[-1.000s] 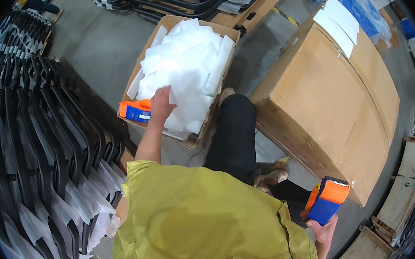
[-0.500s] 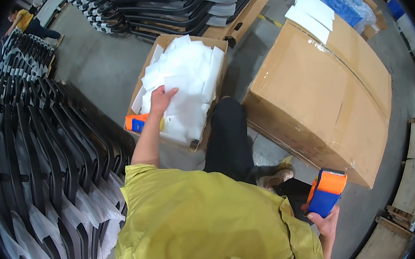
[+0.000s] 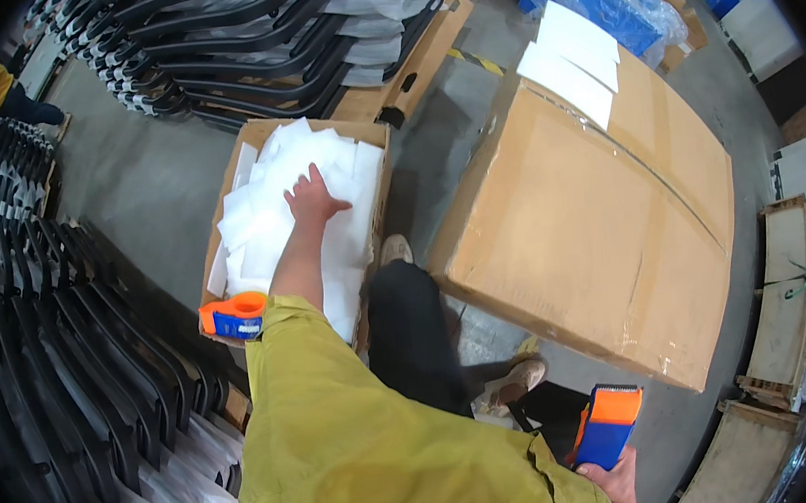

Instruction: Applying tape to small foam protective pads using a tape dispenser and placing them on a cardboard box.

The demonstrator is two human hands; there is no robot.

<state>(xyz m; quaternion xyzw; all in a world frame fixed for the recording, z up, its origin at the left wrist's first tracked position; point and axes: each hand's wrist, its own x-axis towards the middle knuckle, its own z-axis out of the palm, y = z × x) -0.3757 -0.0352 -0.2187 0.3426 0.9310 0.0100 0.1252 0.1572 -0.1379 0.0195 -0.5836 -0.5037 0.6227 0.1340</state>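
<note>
My left hand (image 3: 317, 200) reaches over a box (image 3: 376, 138) of white foam sheets (image 3: 302, 159), fingers spread and thumb out to the side. It lies on or just above the pile; contact cannot be made out. At the box's near left corner sits an orange and blue tape dispenser (image 3: 235, 318). Low on the right, my right hand (image 3: 620, 485) is wrapped round another tape dispenser (image 3: 607, 431), blue with an orange head, its toothed edge upward. A large closed carton (image 3: 595, 233) stands to the right, with several white sheets (image 3: 571, 65) on its far end.
Black metal frames with white wrapping (image 3: 92, 349) are lined up on the left. More black frames (image 3: 249, 63) are stacked beyond the sheet box. Blue material under clear plastic (image 3: 592, 0) lies at the far right. A person (image 3: 15, 100) bends at the far left.
My left hand held a white sheet and now has its fingers spread without it. The view has shifted, and my right hand still grips its tape dispenser.
</note>
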